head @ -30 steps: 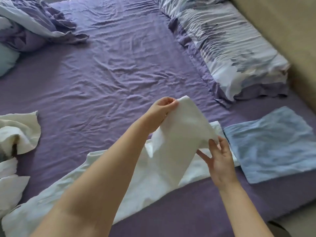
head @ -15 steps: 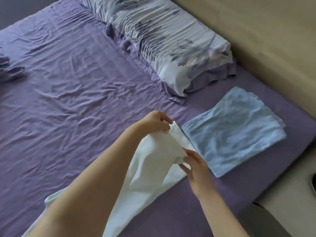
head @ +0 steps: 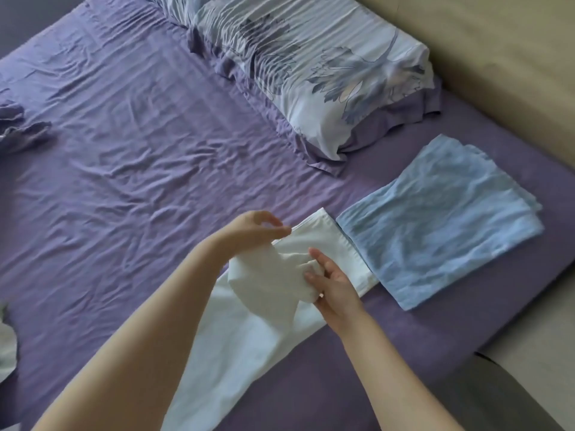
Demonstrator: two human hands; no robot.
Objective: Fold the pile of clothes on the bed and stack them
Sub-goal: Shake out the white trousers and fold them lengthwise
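Observation:
A long white garment point(head: 249, 334) lies stretched across the purple bed sheet point(head: 130, 157), its far end folded back over itself. My left hand point(head: 255, 231) pinches the folded edge near the garment's top corner. My right hand point(head: 331, 281) holds the other side of the fold, thumb on the cloth and fingers partly under it. Right beside the white garment's end lies a folded light blue cloth point(head: 435, 225), flat on the bed. More white clothing point(head: 6, 349) shows at the left edge, mostly cut off.
A floral pillow point(head: 311, 66) lies at the head of the bed, just beyond the blue cloth. A crumpled purple cover point(head: 18, 126) pokes in at the left. A beige headboard point(head: 497, 51) runs along the right, and the floor point(head: 535, 343) shows past the bed's corner.
Both hands have lowered the raised white fold down onto the garment near the blue cloth. The view has swung right, hiding most of the pile at the left.

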